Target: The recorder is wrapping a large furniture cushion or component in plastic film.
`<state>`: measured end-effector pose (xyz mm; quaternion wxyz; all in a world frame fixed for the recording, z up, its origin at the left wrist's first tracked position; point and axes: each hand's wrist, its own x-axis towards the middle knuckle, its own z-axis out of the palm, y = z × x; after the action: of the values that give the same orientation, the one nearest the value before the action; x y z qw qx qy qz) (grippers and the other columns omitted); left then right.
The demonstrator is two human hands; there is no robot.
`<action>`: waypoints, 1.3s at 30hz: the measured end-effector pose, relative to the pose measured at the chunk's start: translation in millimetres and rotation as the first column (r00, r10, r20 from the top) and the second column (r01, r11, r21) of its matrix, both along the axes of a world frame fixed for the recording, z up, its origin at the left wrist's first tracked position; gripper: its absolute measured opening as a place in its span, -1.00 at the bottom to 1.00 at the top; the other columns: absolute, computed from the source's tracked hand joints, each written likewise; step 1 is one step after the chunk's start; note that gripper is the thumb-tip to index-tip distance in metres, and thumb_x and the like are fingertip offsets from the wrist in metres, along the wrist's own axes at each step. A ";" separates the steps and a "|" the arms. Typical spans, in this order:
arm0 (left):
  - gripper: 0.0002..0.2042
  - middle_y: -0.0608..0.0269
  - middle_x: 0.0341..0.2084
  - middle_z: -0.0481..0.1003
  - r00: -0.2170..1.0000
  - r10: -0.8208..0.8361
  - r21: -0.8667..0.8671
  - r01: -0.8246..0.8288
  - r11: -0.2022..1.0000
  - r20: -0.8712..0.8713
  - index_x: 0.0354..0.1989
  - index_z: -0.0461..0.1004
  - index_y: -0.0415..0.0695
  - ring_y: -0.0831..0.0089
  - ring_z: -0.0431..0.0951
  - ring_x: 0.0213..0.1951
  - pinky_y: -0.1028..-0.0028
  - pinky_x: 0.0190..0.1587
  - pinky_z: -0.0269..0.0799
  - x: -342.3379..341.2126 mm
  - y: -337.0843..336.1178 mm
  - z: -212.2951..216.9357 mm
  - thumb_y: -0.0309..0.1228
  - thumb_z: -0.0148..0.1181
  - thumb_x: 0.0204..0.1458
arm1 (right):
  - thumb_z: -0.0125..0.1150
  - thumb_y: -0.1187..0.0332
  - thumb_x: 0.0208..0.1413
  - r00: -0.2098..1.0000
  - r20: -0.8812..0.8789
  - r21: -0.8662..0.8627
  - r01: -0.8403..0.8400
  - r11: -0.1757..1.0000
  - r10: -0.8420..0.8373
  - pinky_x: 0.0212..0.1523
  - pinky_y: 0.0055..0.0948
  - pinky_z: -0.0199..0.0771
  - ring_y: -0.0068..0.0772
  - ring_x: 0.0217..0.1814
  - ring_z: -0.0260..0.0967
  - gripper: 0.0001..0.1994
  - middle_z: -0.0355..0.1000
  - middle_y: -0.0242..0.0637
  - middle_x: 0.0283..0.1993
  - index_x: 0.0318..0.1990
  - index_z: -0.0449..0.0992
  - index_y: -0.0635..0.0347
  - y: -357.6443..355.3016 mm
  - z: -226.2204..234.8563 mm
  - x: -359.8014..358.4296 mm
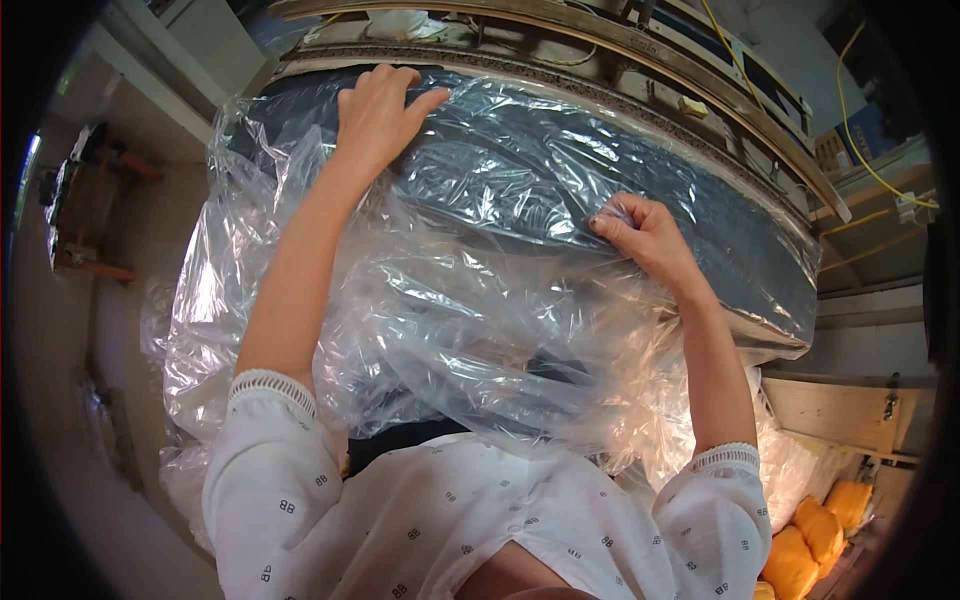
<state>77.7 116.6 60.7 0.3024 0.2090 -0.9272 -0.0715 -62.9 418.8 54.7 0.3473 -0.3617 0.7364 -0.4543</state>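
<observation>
A wide sheet of clear plastic film [450, 290] lies crumpled over the bench in front of me and hangs down toward my lap. Beneath its far part runs a long dark panel or cloth [740, 230], smooth and bluish black; I cannot tell which it is. My left hand [378, 115] rests on the film at the dark piece's far left edge, its fingers bent a little and the thumb spread to the right. Right of the middle, my right hand [645, 235] pinches a fold of the film between thumb and fingertips, over the dark piece's near edge.
Behind the bench, a long wooden rail [640, 50] runs across the back. A yellow cord [850, 130] hangs at the far right, near a blue box [872, 130]. Orange bundles [805, 545] lie low at the right, below a wooden drawer front [835, 410].
</observation>
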 end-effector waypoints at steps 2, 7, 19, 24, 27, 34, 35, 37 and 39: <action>-0.49 0.19 -0.33 0.45 0.987 0.070 0.029 -0.075 0.997 0.147 -0.46 0.51 -0.15 0.26 0.39 -0.16 0.31 -0.15 0.17 -25.1 -9.2 0.1 0.15 0.09 -0.12 | 0.22 0.27 0.01 1.000 0.026 -0.012 0.001 1.000 -0.001 -0.59 -0.67 -0.08 -0.79 -0.59 -0.07 -0.81 0.09 -0.66 -0.64 -0.51 0.42 0.15 0.2 -2.1 -1.4; -0.48 0.21 -0.42 0.47 0.963 0.026 0.162 -0.071 0.984 0.268 -0.51 0.53 -0.11 0.26 0.45 -0.25 0.30 -0.18 0.23 -75.1 -18.3 -19.8 0.18 0.21 -0.28 | 0.23 0.26 0.00 1.000 0.016 0.003 0.020 1.000 -0.020 -0.58 -0.68 -0.05 -0.79 -0.59 -0.05 -0.81 0.12 -0.65 -0.64 -0.49 0.44 0.16 -1.3 -0.9 -0.3; -0.81 0.49 -0.53 0.39 0.817 -0.102 0.701 0.545 0.460 -0.568 -0.30 0.50 -0.17 0.71 0.28 -0.48 0.70 -0.38 0.20 -55.5 -1.8 9.8 -0.33 0.21 -0.03 | 0.21 0.27 0.00 0.999 0.010 0.037 0.047 0.998 -0.047 -0.59 -0.67 -0.01 -0.77 -0.60 0.01 -0.81 0.17 -0.60 -0.64 -0.49 0.44 0.18 1.0 4.1 0.5; -0.83 0.51 -0.57 0.42 0.789 -0.071 0.675 0.565 0.475 -0.611 -0.31 0.56 -0.15 0.73 0.31 -0.50 0.68 -0.42 0.24 -26.7 -5.7 28.1 -0.34 0.18 -0.02 | 0.15 0.26 0.01 0.993 0.089 0.046 -0.077 0.996 0.073 -0.62 -0.74 -0.03 -0.82 -0.60 0.05 -0.82 0.41 -0.49 -0.51 -0.37 0.48 0.18 -7.2 21.1 1.4; -0.80 0.38 -0.61 0.49 0.785 -0.077 0.498 0.462 0.734 -0.615 -0.30 0.54 -0.18 0.65 0.41 -0.49 0.61 -0.41 0.31 -7.9 -18.6 30.0 -0.32 0.16 -0.03 | 0.09 0.26 0.03 0.956 0.109 0.030 -0.277 0.960 0.272 -0.63 -0.76 -0.02 -0.82 -0.61 0.08 -0.79 0.46 -0.42 -0.48 -0.32 0.49 0.22 -10.2 37.6 2.3; -0.89 0.14 -0.50 0.48 0.882 0.298 0.211 -0.234 0.949 -0.365 -0.36 0.40 -0.02 0.14 0.50 -0.39 0.32 -0.38 0.37 63.8 -88.5 1.3 -0.33 0.10 -0.05 | 0.09 0.29 0.03 0.839 0.485 0.128 -0.347 0.929 0.247 -0.71 -0.73 -0.04 -0.75 -0.73 0.07 -0.81 0.30 -0.47 -0.66 -0.40 0.45 0.25 27.3 15.9 -51.7; -0.89 0.16 -0.52 0.48 0.855 0.349 0.149 -0.316 0.937 -0.383 -0.35 0.41 -0.01 0.13 0.50 -0.40 0.28 -0.38 0.37 82.9 -113.5 -11.5 -0.32 0.11 -0.05 | 0.13 0.28 0.00 0.836 0.517 0.075 -0.260 0.963 0.185 -0.72 -0.72 -0.02 -0.74 -0.74 0.08 -0.81 0.28 -0.49 -0.67 -0.43 0.43 0.24 33.4 15.0 -56.9; -0.91 0.20 -0.46 0.45 0.822 0.458 0.141 -0.437 0.888 -0.338 -0.39 0.44 0.00 0.17 0.47 -0.34 0.26 -0.28 0.32 114.7 -153.2 -24.5 -0.32 0.11 -0.07 | 0.17 0.28 -0.02 0.827 0.550 0.027 -0.158 0.987 0.118 -0.73 -0.71 0.01 -0.74 -0.74 0.09 -0.81 0.27 -0.50 -0.68 -0.46 0.41 0.22 45.6 13.7 -66.0; -0.91 0.22 -0.44 0.43 0.798 0.493 0.093 -0.493 0.865 -0.348 -0.41 0.46 0.00 0.20 0.46 -0.31 0.26 -0.21 0.29 135.0 -178.6 -28.8 -0.33 0.13 -0.08 | 0.25 0.28 -0.07 0.872 0.486 0.084 0.014 0.996 -0.053 -0.74 -0.68 0.07 -0.70 -0.74 0.13 -0.80 0.26 -0.50 -0.68 -0.50 0.39 0.19 49.1 9.9 -69.4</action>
<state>212.7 -62.0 31.9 0.4752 0.4259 -0.7695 -0.0266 -132.3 467.9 64.6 0.5278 -0.2086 0.6483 -0.5076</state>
